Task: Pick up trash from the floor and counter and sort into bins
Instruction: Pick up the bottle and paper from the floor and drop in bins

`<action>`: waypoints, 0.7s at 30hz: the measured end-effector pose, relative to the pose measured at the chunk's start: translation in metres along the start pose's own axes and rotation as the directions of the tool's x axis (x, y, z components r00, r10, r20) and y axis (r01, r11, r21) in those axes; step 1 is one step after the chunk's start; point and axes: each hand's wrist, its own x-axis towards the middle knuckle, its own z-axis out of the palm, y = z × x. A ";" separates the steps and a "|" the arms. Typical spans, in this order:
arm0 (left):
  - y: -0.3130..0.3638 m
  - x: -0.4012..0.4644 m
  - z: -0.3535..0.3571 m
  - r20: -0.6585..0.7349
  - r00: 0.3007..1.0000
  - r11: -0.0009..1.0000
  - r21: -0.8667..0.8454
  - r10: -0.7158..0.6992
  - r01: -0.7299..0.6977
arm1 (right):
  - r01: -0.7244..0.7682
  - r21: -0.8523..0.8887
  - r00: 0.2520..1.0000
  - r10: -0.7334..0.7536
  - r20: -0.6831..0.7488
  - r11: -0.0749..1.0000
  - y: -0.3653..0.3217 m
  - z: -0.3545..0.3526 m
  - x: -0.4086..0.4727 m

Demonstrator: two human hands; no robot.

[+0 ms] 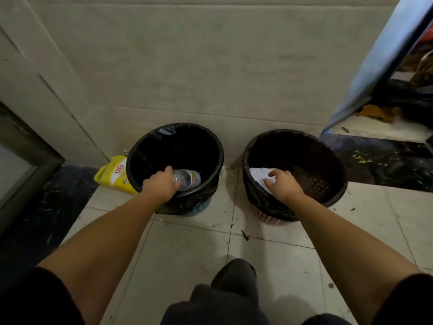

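Two bins were seen against the wall, their dark depths hard to make out. One bottle (187, 179), partly hidden, was gripped by the left hand (161, 184) inside the left bin (140, 146). One tissue (260, 175) was pinched by the right hand (284, 186) inside the right bin (337, 160).

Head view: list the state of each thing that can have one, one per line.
Left hand: gripping the can, over the left bin.
Can: held on its side, inside the left bin's mouth.
Left bin: upright, open, black liner.
Right hand: gripping the tissue, over the right bin.
Tissue: crumpled, held inside the right bin's mouth.
Right bin: upright, open, lined.
Yellow jug: on the floor, lying beside the left bin.
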 end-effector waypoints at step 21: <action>0.273 -0.112 -0.062 -0.119 0.783 0.786 0.213 0.611 -0.581 | -0.271 0.095 0.855 0.285 -0.434 0.958 0.194 -0.175 -0.160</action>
